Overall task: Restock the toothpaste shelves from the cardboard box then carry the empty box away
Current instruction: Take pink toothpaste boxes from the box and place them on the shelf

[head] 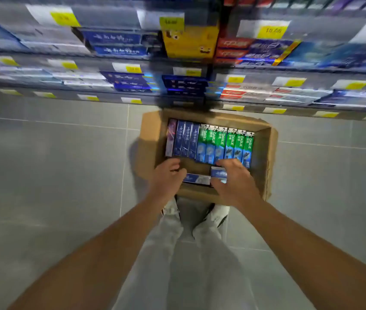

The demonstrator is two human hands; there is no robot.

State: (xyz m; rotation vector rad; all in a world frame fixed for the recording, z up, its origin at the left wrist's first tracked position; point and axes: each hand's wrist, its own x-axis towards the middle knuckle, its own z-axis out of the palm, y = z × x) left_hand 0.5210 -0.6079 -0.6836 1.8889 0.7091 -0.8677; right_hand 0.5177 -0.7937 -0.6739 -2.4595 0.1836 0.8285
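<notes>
An open cardboard box (269, 153) sits on the floor below the shelves. It holds a row of upright toothpaste packs: several green ones (226, 144) at the right, three dark blue ones (186, 139) and one purple one (170, 137) at the left. Blue-and-white packs (199, 179) lie flat along the near side of the box. My left hand (167, 177) reaches into the box with its fingers curled over the left end of a flat pack. My right hand (233, 180) is spread over the flat packs (218, 172) at the right, thumb by their near edge.
Toothpaste shelves (184, 86) with yellow price tags run across the top, blurred by motion. Grey floor tiles (54, 175) surround the box. My legs and white shoes (220, 212) stand just behind the box.
</notes>
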